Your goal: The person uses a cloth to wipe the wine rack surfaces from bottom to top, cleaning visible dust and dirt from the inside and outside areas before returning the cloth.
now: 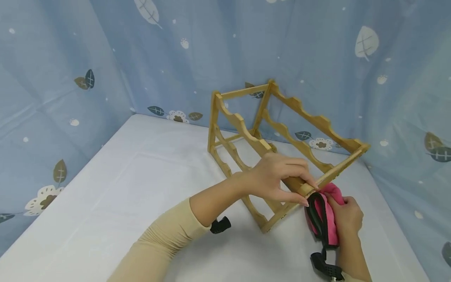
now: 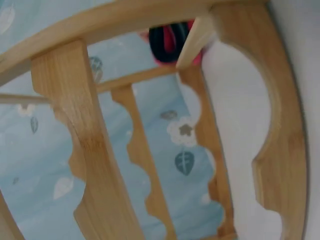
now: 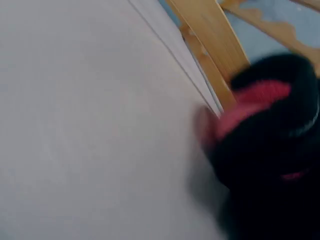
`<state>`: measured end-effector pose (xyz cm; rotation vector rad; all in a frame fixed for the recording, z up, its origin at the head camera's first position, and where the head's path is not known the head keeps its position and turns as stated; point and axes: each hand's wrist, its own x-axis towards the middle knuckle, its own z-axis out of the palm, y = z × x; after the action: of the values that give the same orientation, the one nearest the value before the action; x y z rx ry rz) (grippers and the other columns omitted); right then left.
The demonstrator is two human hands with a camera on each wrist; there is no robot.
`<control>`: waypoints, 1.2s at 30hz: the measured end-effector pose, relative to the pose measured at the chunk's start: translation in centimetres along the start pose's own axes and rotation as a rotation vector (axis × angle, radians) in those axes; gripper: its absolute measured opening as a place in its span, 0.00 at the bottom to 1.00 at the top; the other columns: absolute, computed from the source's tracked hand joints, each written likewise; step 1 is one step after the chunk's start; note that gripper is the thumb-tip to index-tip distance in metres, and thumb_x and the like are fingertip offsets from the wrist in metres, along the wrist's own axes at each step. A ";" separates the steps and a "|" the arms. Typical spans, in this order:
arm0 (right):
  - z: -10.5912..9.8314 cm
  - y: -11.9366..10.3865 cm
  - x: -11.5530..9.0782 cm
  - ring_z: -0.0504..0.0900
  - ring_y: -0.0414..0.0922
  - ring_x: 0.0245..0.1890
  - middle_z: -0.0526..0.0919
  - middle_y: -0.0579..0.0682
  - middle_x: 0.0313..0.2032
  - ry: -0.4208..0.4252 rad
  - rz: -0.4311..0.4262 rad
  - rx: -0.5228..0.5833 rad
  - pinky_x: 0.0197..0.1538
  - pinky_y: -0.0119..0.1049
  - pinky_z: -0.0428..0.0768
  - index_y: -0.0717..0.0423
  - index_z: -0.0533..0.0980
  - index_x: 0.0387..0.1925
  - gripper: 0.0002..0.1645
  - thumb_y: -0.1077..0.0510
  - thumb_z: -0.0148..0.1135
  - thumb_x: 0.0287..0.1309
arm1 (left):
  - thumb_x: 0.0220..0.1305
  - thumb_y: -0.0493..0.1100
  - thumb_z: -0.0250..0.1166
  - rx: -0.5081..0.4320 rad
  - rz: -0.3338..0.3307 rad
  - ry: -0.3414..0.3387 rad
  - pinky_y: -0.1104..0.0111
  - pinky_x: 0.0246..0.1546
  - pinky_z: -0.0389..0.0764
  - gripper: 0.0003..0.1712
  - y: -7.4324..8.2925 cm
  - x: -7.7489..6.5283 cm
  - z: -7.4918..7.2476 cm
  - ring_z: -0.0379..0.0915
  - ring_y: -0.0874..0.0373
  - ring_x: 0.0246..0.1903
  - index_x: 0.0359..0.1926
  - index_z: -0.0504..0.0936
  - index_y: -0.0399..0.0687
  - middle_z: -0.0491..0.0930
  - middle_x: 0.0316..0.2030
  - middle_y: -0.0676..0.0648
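A light wooden rack (image 1: 260, 145) with scalloped slats stands on the white table, its end turned toward me. My left hand (image 1: 275, 172) grips the near end of its frame, thumb and fingers on either side of the wood. Low beside that end, my right hand (image 1: 348, 215) holds a folded pink cloth (image 1: 330, 227) with dark edging against the frame. In the left wrist view the rack's slats (image 2: 100, 150) fill most of the picture, with the cloth (image 2: 170, 42) beyond a bar. The right wrist view shows the bunched cloth (image 3: 265, 145) close up, blurred, overlapping the wood (image 3: 212, 40).
The white tabletop (image 1: 141, 176) extends to the left and in front of the rack. A blue curtain (image 1: 197, 58) printed with leaves and flowers hangs behind and on both sides. Black wrist-worn devices (image 1: 325, 266) show by the forearms.
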<state>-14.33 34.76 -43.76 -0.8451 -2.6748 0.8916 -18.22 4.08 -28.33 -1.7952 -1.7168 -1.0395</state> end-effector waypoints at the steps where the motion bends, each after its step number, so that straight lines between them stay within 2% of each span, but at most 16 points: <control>1: -0.3 0.1 0.1 0.72 0.54 0.34 0.77 0.64 0.35 -0.029 -0.020 -0.009 0.24 0.36 0.68 0.65 0.71 0.42 0.39 0.30 0.57 0.54 | 0.49 0.51 0.74 -0.035 0.005 -0.001 0.82 0.26 0.63 0.16 -0.1 -0.2 -0.3 0.68 0.73 0.26 0.38 0.84 0.50 0.79 0.31 0.57; 4: -1.3 1.0 0.5 0.71 0.50 0.32 0.78 0.60 0.31 -0.106 -0.065 -0.038 0.23 0.34 0.70 0.64 0.72 0.40 0.36 0.32 0.57 0.55 | 0.48 0.46 0.76 -0.142 0.019 -0.002 0.81 0.28 0.68 0.15 -0.2 -1.0 -1.3 0.69 0.71 0.27 0.37 0.84 0.47 0.79 0.30 0.55; 6: -2.0 1.8 0.8 0.71 0.48 0.31 0.78 0.58 0.30 -0.129 -0.060 -0.045 0.23 0.33 0.71 0.63 0.72 0.39 0.36 0.32 0.58 0.55 | 0.47 0.43 0.76 -0.233 0.028 -0.011 0.79 0.29 0.70 0.15 -0.3 -1.6 -2.1 0.68 0.69 0.27 0.37 0.83 0.45 0.78 0.30 0.53; 12: -3.1 3.5 1.9 0.70 0.47 0.29 0.77 0.57 0.29 -0.090 0.006 -0.043 0.21 0.33 0.71 0.64 0.73 0.40 0.37 0.32 0.60 0.52 | 0.44 0.30 0.75 -0.582 0.020 -0.106 0.68 0.29 0.72 0.14 -1.5 -3.6 -5.1 0.68 0.60 0.27 0.34 0.82 0.36 0.76 0.27 0.48; 16: -2.9 3.8 2.3 0.69 0.47 0.29 0.76 0.57 0.28 -0.085 0.031 -0.027 0.21 0.33 0.71 0.65 0.72 0.41 0.38 0.32 0.60 0.52 | 0.52 0.38 0.73 -0.727 -0.017 -0.183 0.63 0.24 0.68 0.13 -2.8 -4.8 -7.1 0.64 0.55 0.23 0.34 0.82 0.32 0.75 0.26 0.46; 20: -2.2 3.7 2.5 0.69 0.48 0.31 0.76 0.58 0.30 -0.116 0.043 -0.009 0.22 0.33 0.72 0.65 0.71 0.43 0.40 0.30 0.59 0.52 | 0.54 0.48 0.72 -0.757 -0.093 -0.206 0.59 0.23 0.67 0.17 -4.3 -5.9 -9.4 0.63 0.52 0.23 0.33 0.84 0.36 0.75 0.25 0.48; 24: -2.1 3.6 2.5 0.69 0.50 0.34 0.75 0.59 0.33 -0.132 0.056 -0.032 0.23 0.33 0.71 0.64 0.71 0.44 0.42 0.28 0.57 0.53 | 0.51 0.46 0.74 -0.768 -0.213 -0.231 0.59 0.32 0.72 0.11 -5.5 -6.9 -11.9 0.68 0.54 0.27 0.34 0.86 0.47 0.78 0.27 0.50; 27: -2.2 3.6 2.6 0.68 0.50 0.35 0.75 0.59 0.33 -0.139 0.057 -0.046 0.23 0.33 0.70 0.64 0.71 0.45 0.42 0.28 0.56 0.53 | 0.49 0.42 0.75 -0.781 -0.292 -0.249 0.59 0.39 0.75 0.10 -5.8 -7.7 -13.4 0.70 0.54 0.31 0.36 0.87 0.51 0.79 0.29 0.50; 32: -2.5 3.6 2.8 0.68 0.50 0.34 0.74 0.58 0.32 -0.150 0.073 -0.037 0.22 0.33 0.71 0.64 0.70 0.45 0.42 0.28 0.56 0.52 | 0.51 0.39 0.73 -0.752 -0.386 -0.217 0.55 0.52 0.71 0.12 -5.8 -9.0 -14.9 0.72 0.51 0.39 0.39 0.87 0.51 0.81 0.36 0.48; 36: -3.0 3.5 2.7 0.67 0.49 0.34 0.72 0.57 0.31 -0.154 0.100 -0.021 0.22 0.33 0.72 0.63 0.69 0.44 0.43 0.27 0.56 0.51 | 0.54 0.42 0.71 -0.710 -0.450 -0.152 0.54 0.60 0.65 0.14 -5.5 -9.9 -15.1 0.71 0.49 0.48 0.44 0.86 0.54 0.80 0.44 0.49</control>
<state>-13.94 40.08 -43.43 -0.9597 -2.7985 0.9906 -26.25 -12.97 -27.54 -1.9489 -2.0690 -1.9389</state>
